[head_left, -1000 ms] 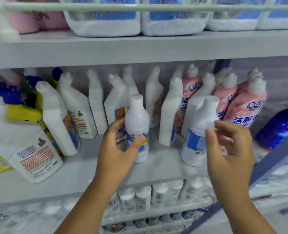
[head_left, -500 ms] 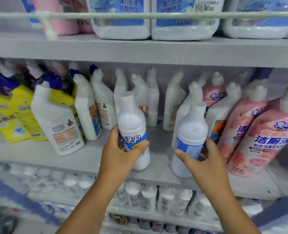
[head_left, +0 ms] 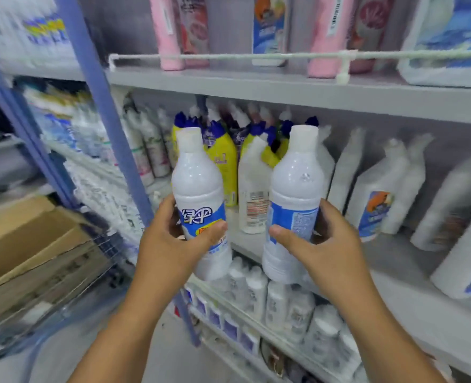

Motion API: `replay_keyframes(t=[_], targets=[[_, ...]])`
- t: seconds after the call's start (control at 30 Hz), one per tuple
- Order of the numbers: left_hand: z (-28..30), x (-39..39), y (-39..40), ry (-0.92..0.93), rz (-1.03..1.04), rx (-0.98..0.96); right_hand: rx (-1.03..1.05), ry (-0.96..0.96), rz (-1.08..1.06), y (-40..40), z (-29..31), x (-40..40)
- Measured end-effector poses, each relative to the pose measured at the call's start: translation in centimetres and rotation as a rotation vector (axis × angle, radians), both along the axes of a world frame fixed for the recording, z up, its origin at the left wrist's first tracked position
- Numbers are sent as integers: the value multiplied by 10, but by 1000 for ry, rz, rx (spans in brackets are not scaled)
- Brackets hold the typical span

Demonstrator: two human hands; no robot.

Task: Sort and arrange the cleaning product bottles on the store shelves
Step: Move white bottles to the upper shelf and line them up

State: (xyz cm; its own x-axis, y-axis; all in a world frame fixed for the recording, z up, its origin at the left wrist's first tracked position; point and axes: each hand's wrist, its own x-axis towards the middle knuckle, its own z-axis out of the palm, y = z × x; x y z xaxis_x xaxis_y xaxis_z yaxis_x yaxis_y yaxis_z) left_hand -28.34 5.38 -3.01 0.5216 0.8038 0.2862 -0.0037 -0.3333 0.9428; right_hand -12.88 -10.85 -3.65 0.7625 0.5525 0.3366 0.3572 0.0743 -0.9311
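while upright, left bottle (head_left: 198, 194) in left hand (head_left: 173, 244), right bottle (head_left: 295, 200) in right hand (head_left: 325, 244).

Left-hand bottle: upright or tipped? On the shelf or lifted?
Near upright, leaning slightly, cap on top. Lifted: the left hand grips the left bottle at its label, and its base hangs in front of the shelf edge.

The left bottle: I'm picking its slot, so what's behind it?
Behind the left bottle, held by the left hand, stand yellow bottles with blue caps on the shelf. The bottle covers their lower left parts.
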Motion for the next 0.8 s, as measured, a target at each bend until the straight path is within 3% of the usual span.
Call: replay_keyframes(t=[0.2, 0.5, 0.8], targets=[[27, -89, 84, -77, 68, 44, 21, -55, 73, 94, 37, -74], [93, -216, 217, -108, -9, 137, 138, -72, 146, 238, 94, -192], [118, -252, 314, -142, 6, 158, 178, -65, 159, 319, 121, -233]])
